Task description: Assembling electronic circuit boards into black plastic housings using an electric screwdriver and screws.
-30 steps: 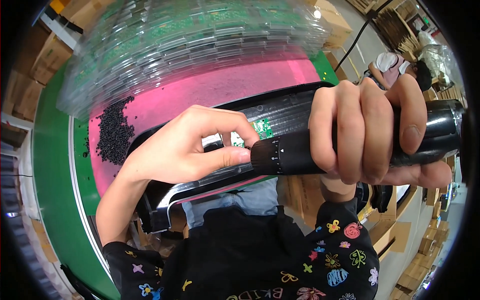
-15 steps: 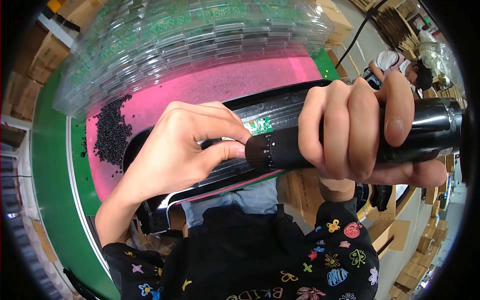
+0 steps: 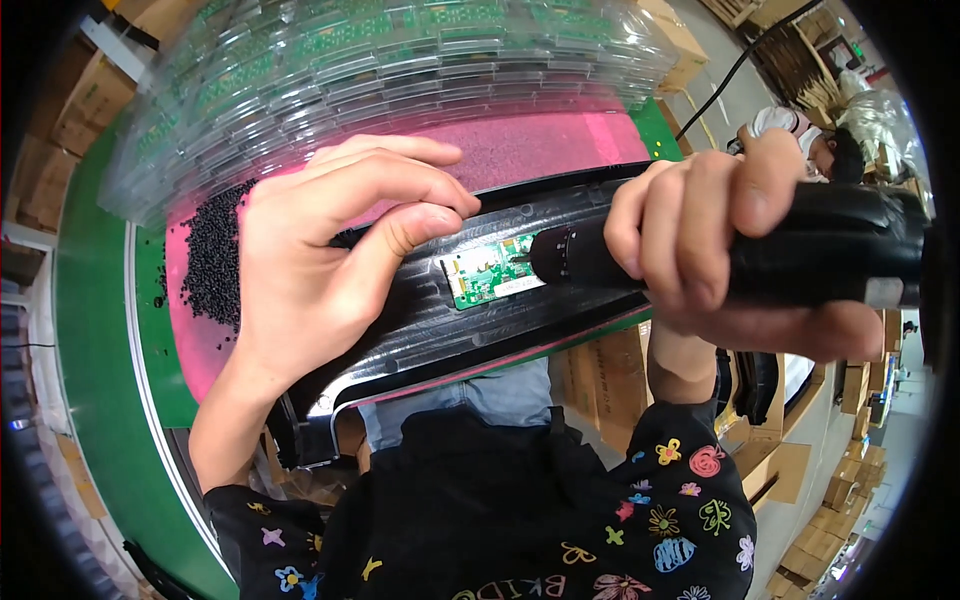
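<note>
My right hand point(image 3: 690, 235) is wrapped round a black electric screwdriver point(image 3: 810, 240), held nearly level. Its front end point(image 3: 575, 255) hangs over the right end of a small green circuit board point(image 3: 485, 275); whether the tip touches cannot be told. That board lies inside a long, shiny black plastic housing point(image 3: 420, 335) across the front of the bench. My left hand point(image 3: 325, 250) is raised above the housing's left part, thumb and forefinger pinched together. Anything between those fingertips is too small or hidden to make out.
Many small black screws point(image 3: 210, 265) are heaped on the pink mat point(image 3: 410, 150) at left. Stacked clear plastic trays point(image 3: 400, 75) of green boards stand at the back. Another person point(image 3: 805, 135) is at the far right, near cardboard boxes. A dark cable point(image 3: 745, 65) hangs at upper right.
My left hand has moved left, away from the screwdriver's front end. The screwdriver's front end has shifted slightly right and up, uncovering more of the circuit board.
</note>
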`<state>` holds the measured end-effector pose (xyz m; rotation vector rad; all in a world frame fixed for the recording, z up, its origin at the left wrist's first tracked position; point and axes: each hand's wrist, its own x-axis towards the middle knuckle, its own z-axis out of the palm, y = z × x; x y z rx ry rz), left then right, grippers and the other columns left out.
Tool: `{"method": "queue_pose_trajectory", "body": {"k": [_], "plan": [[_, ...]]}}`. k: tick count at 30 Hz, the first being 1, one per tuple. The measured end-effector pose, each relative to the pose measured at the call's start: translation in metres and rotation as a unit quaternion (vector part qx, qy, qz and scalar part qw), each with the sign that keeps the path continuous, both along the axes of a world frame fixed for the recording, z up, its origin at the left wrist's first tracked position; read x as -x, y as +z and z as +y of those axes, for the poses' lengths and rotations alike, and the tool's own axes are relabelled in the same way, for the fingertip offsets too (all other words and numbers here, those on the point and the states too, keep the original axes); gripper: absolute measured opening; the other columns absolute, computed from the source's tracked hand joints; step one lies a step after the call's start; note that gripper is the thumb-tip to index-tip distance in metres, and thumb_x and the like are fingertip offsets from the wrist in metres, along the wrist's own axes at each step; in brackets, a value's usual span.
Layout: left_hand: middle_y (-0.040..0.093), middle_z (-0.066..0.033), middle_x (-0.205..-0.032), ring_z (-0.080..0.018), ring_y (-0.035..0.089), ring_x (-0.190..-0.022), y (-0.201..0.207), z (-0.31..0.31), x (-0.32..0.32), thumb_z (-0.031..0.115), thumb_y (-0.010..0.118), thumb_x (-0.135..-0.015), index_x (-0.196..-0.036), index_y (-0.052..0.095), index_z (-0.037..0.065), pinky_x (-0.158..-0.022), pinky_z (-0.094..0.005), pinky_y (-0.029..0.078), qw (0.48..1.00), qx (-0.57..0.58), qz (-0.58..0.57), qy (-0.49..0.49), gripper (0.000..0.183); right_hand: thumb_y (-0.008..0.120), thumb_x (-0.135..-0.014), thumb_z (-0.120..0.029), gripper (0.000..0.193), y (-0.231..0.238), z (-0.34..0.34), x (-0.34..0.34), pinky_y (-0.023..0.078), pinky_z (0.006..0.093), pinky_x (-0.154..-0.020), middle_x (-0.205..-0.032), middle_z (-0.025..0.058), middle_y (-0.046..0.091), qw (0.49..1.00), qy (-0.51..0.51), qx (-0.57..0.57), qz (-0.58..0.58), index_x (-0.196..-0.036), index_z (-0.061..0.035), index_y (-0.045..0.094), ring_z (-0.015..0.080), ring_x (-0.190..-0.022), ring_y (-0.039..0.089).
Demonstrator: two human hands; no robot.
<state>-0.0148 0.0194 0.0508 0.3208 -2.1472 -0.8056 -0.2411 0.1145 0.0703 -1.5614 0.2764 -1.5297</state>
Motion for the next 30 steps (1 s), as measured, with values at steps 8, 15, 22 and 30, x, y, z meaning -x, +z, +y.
{"method": "queue_pose_trajectory", "body": {"k": [8,15,22,30], "plan": [[0.071,-0.0041,-0.093,-0.0244,0.065,-0.087,-0.045,-0.003,-0.007,0.015,0.072,-0.079,-0.088,0.065,0.003,-0.076,-0.0372,0.053,0.973,0.054,-0.206,-0.092,0.016,0.049,-0.085,-0.074,0.07,-0.041,-0.016,0.008,0.038,0.0262,-0.049,-0.061,-0.0004,0.048,0.98,-0.177,-0.092,0.012,-0.101,-0.0055,0.048,0.0096,-0.046,0.044],[0.072,-0.0016,-0.094,-0.0233,0.066,-0.086,-0.052,0.0,-0.008,0.015,0.071,-0.08,-0.087,0.065,0.005,-0.075,-0.0363,0.053,0.959,0.072,-0.252,-0.11,0.014,0.064,-0.085,-0.059,0.063,-0.045,-0.017,0.004,0.039,0.025,-0.047,-0.06,0.0057,0.05,0.982,-0.166,-0.092,-0.024,-0.1,0.0,0.049,0.0115,-0.048,0.045],[0.072,-0.0071,-0.093,-0.029,0.069,-0.082,-0.043,0.004,-0.005,0.013,0.068,-0.083,-0.094,0.066,0.006,-0.07,-0.0383,0.054,0.941,-0.041,-0.325,-0.081,0.013,0.062,-0.085,-0.059,0.059,-0.047,-0.021,0.003,0.037,0.0248,-0.046,-0.06,0.0035,0.049,0.975,-0.195,-0.109,0.018,-0.097,-0.0028,0.049,0.011,-0.046,0.045],[0.069,-0.011,-0.078,-0.0341,0.067,-0.077,-0.043,0.005,-0.006,0.015,0.062,-0.088,-0.095,0.064,0.008,-0.062,-0.0439,0.053,0.943,-0.06,-0.319,-0.07,0.01,0.06,-0.088,-0.05,0.049,-0.04,-0.029,-0.011,0.032,0.0249,-0.044,-0.056,0.0014,0.044,0.964,-0.22,-0.12,0.09,-0.097,-0.0037,0.047,0.0098,-0.043,0.039]]}}
